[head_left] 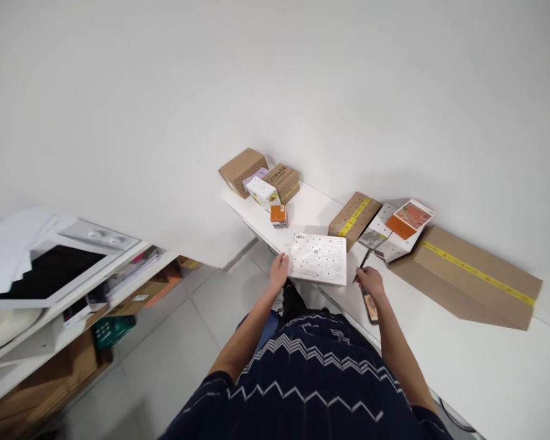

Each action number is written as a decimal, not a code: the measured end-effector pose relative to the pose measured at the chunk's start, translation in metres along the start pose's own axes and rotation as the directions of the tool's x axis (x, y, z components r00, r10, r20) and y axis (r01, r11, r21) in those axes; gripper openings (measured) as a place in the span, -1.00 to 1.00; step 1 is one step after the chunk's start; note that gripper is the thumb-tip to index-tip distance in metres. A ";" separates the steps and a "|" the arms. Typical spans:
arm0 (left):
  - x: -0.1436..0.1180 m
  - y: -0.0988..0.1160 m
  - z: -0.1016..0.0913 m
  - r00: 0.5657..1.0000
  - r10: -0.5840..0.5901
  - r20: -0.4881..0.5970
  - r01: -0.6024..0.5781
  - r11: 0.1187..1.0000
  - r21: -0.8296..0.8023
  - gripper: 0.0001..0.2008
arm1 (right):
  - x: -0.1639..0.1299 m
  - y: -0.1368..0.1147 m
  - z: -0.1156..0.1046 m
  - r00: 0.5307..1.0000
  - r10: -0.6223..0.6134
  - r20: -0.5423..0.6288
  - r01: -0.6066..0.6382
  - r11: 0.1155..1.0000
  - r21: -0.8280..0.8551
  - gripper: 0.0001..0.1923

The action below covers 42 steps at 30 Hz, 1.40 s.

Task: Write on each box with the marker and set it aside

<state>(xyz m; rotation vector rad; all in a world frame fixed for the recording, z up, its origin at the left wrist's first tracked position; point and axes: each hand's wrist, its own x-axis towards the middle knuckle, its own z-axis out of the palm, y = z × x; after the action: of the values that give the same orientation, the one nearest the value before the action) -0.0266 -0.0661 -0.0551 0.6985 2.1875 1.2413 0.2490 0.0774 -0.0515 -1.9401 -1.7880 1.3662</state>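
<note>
A white printed box [318, 259] with dark specks and a barcode lies at the near edge of the white table, its near side reaching over the edge. My left hand [279, 269] is closed on the box's left edge, thumb up. To the right of the box, my right hand [370, 280] is closed around a slim dark pen-like tool [363, 263], which slants up and away; its exact kind is too small to tell. A phone [371, 307] lies partly under my right wrist. Beyond that hand is an opened white speckled carton [392, 214] with an orange and picture-printed top.
A taped brown box [355, 219] stands behind the white box, and a long brown carton [476, 269] lies at right. Several small boxes, one orange [279, 216], sit at the table's far left end. A shelf with a microwave [73, 263] stands at left.
</note>
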 end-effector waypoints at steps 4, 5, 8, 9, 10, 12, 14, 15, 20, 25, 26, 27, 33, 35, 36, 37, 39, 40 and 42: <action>-0.007 0.013 0.010 0.926 0.372 -0.058 -0.348 0.904 0.250 -0.69 | -0.026 -0.020 -0.026 0.965 -0.108 -0.240 0.199 0.896 0.398 -0.85; -0.010 0.017 0.016 0.870 0.492 -0.036 -0.455 0.829 0.326 -0.71 | -0.031 -0.029 -0.027 0.946 -0.135 -0.293 0.276 0.812 0.515 -0.84; -0.022 0.028 0.036 0.710 0.697 0.098 -0.662 0.614 0.429 -0.74 | -0.039 -0.058 -0.017 0.916 -0.221 -0.334 0.398 0.592 0.701 -0.83; -0.026 0.031 0.042 0.673 0.724 0.148 -0.702 0.563 0.437 -0.75 | -0.039 -0.066 -0.009 0.913 -0.263 -0.311 0.407 0.580 0.706 -0.83; -0.029 0.033 0.048 0.647 0.737 0.195 -0.729 0.523 0.441 -0.75 | -0.038 -0.073 0.000 0.909 -0.307 -0.282 0.414 0.591 0.692 -0.82; -0.034 0.035 0.058 0.619 0.735 0.279 -0.760 0.469 0.451 -0.75 | -0.033 -0.081 0.020 0.896 -0.384 -0.222 0.433 0.653 0.621 -0.78; -0.037 0.035 0.063 0.607 0.716 0.345 -0.773 0.431 0.465 -0.74 | -0.027 -0.083 0.038 0.877 -0.439 -0.196 0.474 0.721 0.506 -0.75; -0.038 0.035 0.064 0.607 0.707 0.364 -0.774 0.420 0.475 -0.73 | -0.024 -0.082 0.046 0.865 -0.459 -0.205 0.500 0.748 0.436 -0.75; -0.039 0.034 0.065 0.618 0.683 0.388 -0.762 0.399 0.510 -0.73 | -0.018 -0.077 0.063 0.808 -0.525 -0.268 0.568 0.815 0.117 -0.75; -0.039 0.034 0.066 0.616 0.682 0.394 -0.760 0.383 0.525 -0.71 | -0.015 -0.077 0.065 0.782 -0.541 -0.310 0.586 0.807 0.073 -0.70; -0.039 0.034 0.066 0.617 0.681 0.394 -0.759 0.382 0.528 -0.71 | -0.014 -0.077 0.066 0.778 -0.547 -0.309 0.592 0.803 0.069 -0.70; -0.039 0.034 0.066 0.618 0.681 0.393 -0.758 0.381 0.530 -0.71 | -0.014 -0.076 0.067 0.775 -0.554 -0.305 0.597 0.800 0.064 -0.71; -0.040 0.033 0.068 0.621 0.685 0.380 -0.754 0.392 0.527 -0.71 | -0.011 -0.073 0.069 0.775 -0.570 -0.274 0.601 0.798 0.039 -0.70; -0.040 0.034 0.068 0.626 0.680 0.381 -0.753 0.403 0.520 -0.71 | -0.011 -0.073 0.069 0.779 -0.570 -0.263 0.596 0.803 0.025 -0.71; -0.040 0.034 0.068 0.629 0.676 0.384 -0.753 0.406 0.518 -0.71 | -0.011 -0.073 0.068 0.782 -0.566 -0.260 0.591 0.807 0.021 -0.71; -0.040 0.034 0.068 0.630 0.673 0.388 -0.753 0.407 0.517 -0.71 | -0.011 -0.073 0.068 0.785 -0.562 -0.260 0.586 0.810 0.019 -0.72; -0.040 0.034 0.068 0.630 0.671 0.391 -0.753 0.402 0.522 -0.71 | -0.012 -0.074 0.068 0.788 -0.557 -0.264 0.583 0.812 0.027 -0.72; -0.040 0.034 0.068 0.628 0.672 0.392 -0.753 0.397 0.525 -0.70 | -0.012 -0.074 0.068 0.788 -0.556 -0.265 0.584 0.811 0.033 -0.71; -0.040 0.034 0.067 0.628 0.670 0.396 -0.753 0.393 0.528 -0.70 | -0.012 -0.075 0.067 0.790 -0.552 -0.266 0.582 0.812 0.046 -0.71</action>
<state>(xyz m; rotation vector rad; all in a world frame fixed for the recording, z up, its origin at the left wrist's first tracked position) 0.0533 -0.0366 -0.0474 2.1594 2.2480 0.6294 0.1510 0.0575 -0.0337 -1.2653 -1.8881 0.9567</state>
